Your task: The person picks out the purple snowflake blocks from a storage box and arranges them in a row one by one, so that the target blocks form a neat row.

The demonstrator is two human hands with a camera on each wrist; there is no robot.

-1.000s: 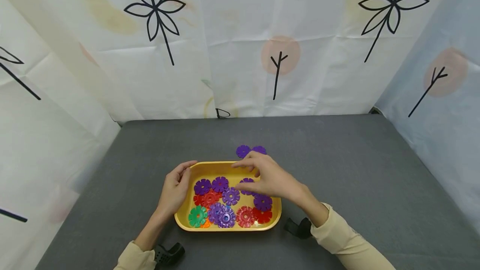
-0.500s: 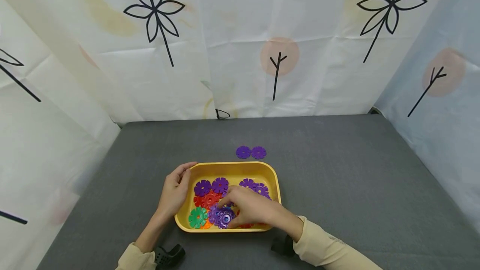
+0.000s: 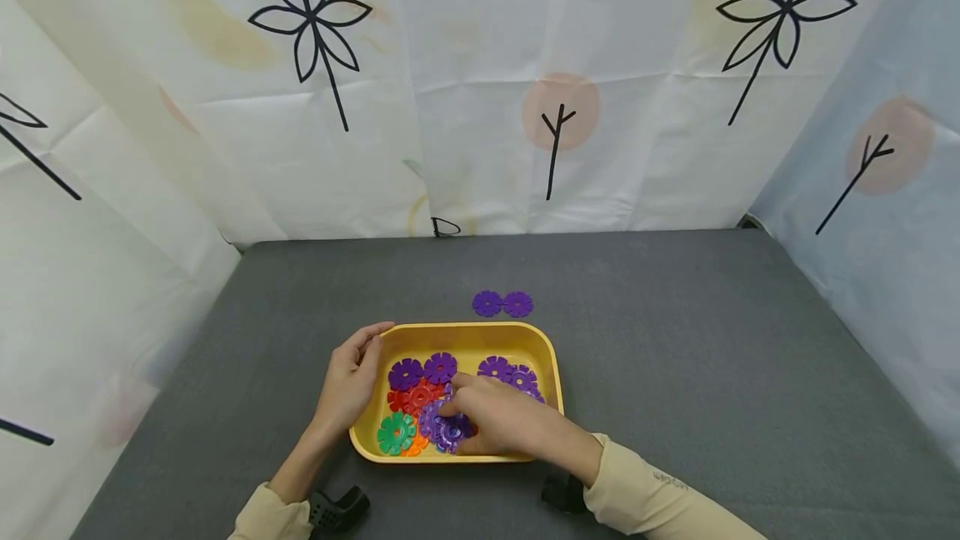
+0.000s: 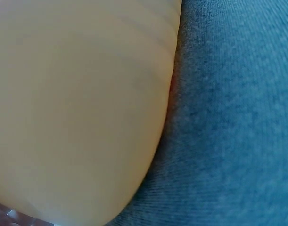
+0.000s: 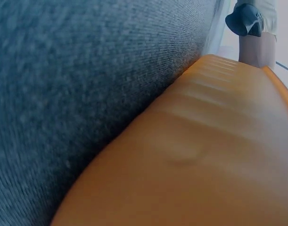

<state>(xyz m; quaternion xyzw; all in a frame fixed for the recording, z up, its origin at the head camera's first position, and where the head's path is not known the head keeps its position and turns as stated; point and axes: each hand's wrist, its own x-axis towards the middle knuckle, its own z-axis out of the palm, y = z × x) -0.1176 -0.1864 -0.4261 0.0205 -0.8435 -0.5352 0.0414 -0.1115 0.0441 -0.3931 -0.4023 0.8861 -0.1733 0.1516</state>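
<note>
In the head view, a yellow plastic tray (image 3: 491, 334) holds several flower-shaped interlocking discs. My left hand (image 3: 348, 377) grips the tray's left rim near the far corner. Reaching down inside it, my right hand (image 3: 502, 415) pinches a purple disc (image 3: 448, 433) between thumb and index finger, close to the near wall. Left of those fingertips lie a green disc (image 3: 395, 433), an orange disc (image 3: 416, 444) and red discs (image 3: 420, 396). More purple discs (image 3: 440, 367) lie toward the tray's far side. The right hand covers part of the contents.
Just beyond the tray, two joined purple discs (image 3: 502, 304) lie on the grey cloth table (image 3: 675, 315). Printed white cloth (image 3: 465, 107) walls the back and sides. Tray walls (image 4: 87, 117) fill much of both wrist views.
My right hand has come down from above the tray's far right to the purple discs near its front. The purple disc there has shifted slightly. My left hand has stayed on the rim.
</note>
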